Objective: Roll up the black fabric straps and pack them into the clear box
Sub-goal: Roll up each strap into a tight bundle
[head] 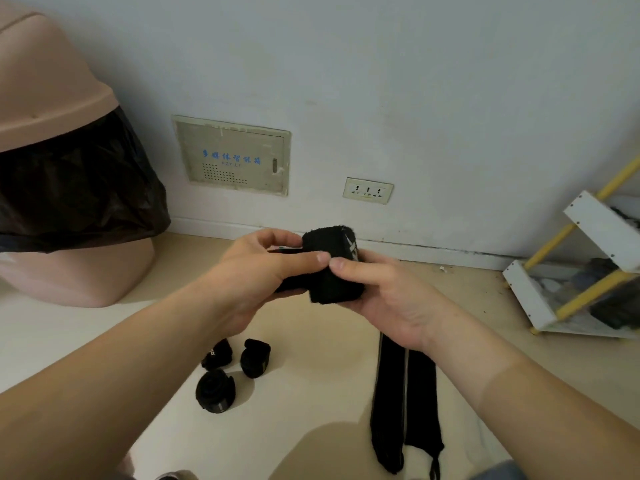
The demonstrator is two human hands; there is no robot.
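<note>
The left hand (256, 275) and right hand (391, 299) both grip the strap roll (334, 271) in the air above the floor, thumbs meeting on its outer wrap. If either thumb eases, the coil could spring loose and unwind. Two flat straps (388, 393) lie unrolled below, and the clear box is out of view.

light: soft, dim indoor, cool cast on the pale grey painted wall (415, 81) | shadow: my broad blurry one on the cream floor (311, 341), lower centre | edges: white skirting board (433, 251) bows, wide-angle stretch | focus: slightly soft, grainy
</note>
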